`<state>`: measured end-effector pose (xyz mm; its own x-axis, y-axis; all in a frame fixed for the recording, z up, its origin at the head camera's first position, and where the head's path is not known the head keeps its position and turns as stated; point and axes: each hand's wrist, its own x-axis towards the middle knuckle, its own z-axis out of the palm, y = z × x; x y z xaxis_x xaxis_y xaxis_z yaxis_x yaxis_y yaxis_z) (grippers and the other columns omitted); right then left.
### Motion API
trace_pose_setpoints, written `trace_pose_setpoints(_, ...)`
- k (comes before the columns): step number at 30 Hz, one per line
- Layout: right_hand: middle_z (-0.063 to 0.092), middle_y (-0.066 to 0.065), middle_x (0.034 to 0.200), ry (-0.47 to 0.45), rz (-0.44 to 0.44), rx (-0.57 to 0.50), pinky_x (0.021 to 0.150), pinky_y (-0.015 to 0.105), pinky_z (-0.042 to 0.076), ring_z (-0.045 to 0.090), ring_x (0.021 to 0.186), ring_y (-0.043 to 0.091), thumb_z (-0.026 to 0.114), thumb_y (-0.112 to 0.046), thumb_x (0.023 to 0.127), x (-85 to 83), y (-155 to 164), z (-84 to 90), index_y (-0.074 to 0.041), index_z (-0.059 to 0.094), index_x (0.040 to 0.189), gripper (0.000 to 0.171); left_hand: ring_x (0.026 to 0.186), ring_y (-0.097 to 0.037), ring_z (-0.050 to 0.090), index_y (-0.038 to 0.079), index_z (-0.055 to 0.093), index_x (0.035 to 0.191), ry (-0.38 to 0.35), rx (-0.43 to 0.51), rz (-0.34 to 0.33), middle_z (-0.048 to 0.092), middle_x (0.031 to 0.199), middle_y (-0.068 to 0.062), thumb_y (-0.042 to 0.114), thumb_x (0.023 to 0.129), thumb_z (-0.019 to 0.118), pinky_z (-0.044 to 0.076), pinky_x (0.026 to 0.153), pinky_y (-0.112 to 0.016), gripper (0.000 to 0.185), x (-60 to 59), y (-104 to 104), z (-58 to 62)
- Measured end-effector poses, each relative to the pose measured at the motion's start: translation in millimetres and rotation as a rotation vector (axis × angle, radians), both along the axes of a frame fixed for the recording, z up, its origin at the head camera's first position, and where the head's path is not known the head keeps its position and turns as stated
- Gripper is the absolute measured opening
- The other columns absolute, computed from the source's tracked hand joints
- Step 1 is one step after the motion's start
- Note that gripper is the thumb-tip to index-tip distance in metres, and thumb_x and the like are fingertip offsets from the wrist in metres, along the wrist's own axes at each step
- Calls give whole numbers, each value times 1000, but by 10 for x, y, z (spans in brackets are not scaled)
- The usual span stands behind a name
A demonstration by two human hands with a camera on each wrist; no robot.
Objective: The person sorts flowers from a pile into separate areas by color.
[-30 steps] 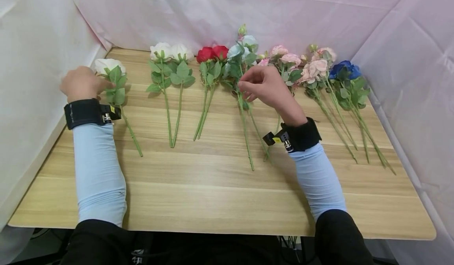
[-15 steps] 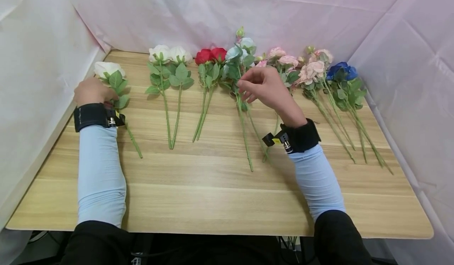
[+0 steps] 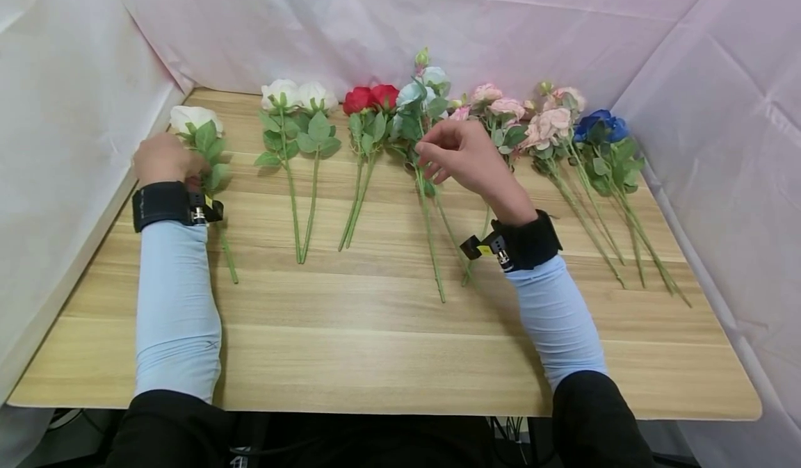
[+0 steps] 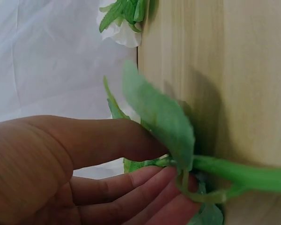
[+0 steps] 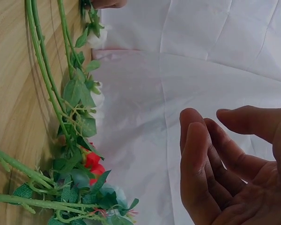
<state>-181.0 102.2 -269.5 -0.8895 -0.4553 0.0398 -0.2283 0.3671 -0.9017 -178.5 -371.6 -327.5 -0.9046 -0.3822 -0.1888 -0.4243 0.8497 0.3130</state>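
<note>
My left hand (image 3: 164, 158) grips the stem of a single white rose (image 3: 194, 117) at the table's far left. In the left wrist view my thumb and fingers (image 4: 107, 173) close round the green stem (image 4: 243, 171) beside a leaf, with the white bloom (image 4: 122, 33) beyond. My right hand (image 3: 450, 151) hovers over the stems of a pale blue flower spray (image 3: 421, 96). Its fingers (image 5: 201, 164) are loosely curled and hold nothing.
Along the back of the wooden table (image 3: 375, 343) lie a pair of white roses (image 3: 299, 94), red roses (image 3: 370, 97), pink sprays (image 3: 500, 106) and a blue rose (image 3: 599, 126), stems toward me. White cloth walls (image 3: 62, 106) close in the left, back and right.
My left hand slid toward me along the single white rose and took hold of its stem, which has swung a little to the left. The right hand has barely moved.
</note>
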Motion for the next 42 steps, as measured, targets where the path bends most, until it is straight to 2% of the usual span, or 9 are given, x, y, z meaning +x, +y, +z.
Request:
trace_pose_setpoints(5, 74, 5, 87, 8, 12, -2, 68, 36, 62, 73, 79, 30, 65, -20, 103, 1, 18, -8, -5, 72, 110, 18, 100, -55, 63, -9, 69, 77, 31, 20, 47, 57, 45, -3, 24, 86, 66, 48, 68, -50, 34, -24, 44, 140)
trace_pose_setpoints(8, 74, 9, 88, 17, 15, -7, 69, 40, 62, 73, 80, 34, 65, -20, 103, -3, 26, -7, -5, 72, 109, 18, 106, -56, 59, -15, 65, 92, 57, 15, 71, 58, 55, -8, 24, 85, 64, 45, 70, -52, 39, -22, 78, 259)
trace_pose_setpoints(12, 74, 18, 92, 18, 12, -14, 68, 38, 62, 73, 77, 29, 65, -19, 103, -14, 32, -10, -4, 73, 109, 18, 101, -50, 57, -12, 63, 84, 114, 17, 92, 56, 65, -13, 23, 84, 65, 41, 65, -46, 36, 3, 159, 422)
trace_pose_setpoints(17, 74, 19, 93, 7, 6, -19, 66, 32, 61, 74, 75, 26, 65, -18, 103, -3, 19, 8, -3, 72, 109, 18, 105, -48, 59, -3, 69, 68, 188, 46, 106, 46, 46, 11, 24, 87, 68, 36, 61, -38, 33, 59, 264, 606)
trace_pose_setpoints(20, 74, 17, 91, 8, 6, -18, 65, 32, 61, 74, 77, 30, 65, -18, 102, 4, 18, 17, -3, 72, 109, 18, 109, -49, 59, -7, 75, 78, 227, 42, 105, 42, 45, 17, 24, 87, 69, 34, 61, -38, 33, 90, 318, 679)
trace_pose_setpoints(26, 74, 14, 90, 18, 7, -15, 66, 33, 61, 73, 79, 33, 65, -18, 102, -3, 26, 12, -3, 72, 109, 18, 116, -49, 58, -10, 75, 109, 244, 16, 94, 54, 54, 5, 28, 90, 68, 32, 63, -36, 43, 126, 399, 752)
trace_pose_setpoints(31, 74, 19, 93, 15, 4, -3, 65, 32, 61, 73, 79, 35, 64, -19, 103, -24, 31, -9, -4, 72, 109, 18, 117, -49, 57, -8, 77, 99, 290, -9, 31, 59, 56, -4, 30, 90, 68, 35, 68, -43, 40, 113, 551, 785)
trace_pose_setpoints(36, 74, 22, 96, 6, -5, 10, 67, 36, 62, 73, 76, 28, 64, -20, 103, -31, 25, -18, -5, 72, 110, 19, 121, -48, 57, -5, 75, 112, 326, 13, -36, 74, 114, -26, 20, 91, 62, 41, 93, -58, 36, 140, 867, 869)
trace_pose_setpoints(42, 74, 22, 95, 3, -4, 14, 67, 36, 62, 73, 77, 30, 65, -20, 103, -23, 14, -20, -4, 72, 110, 19, 124, -50, 54, -6, 74, 117, 384, 33, -102, 68, 127, -30, 18, 92, 62, 38, 106, -61, 36, 242, 1196, 969)
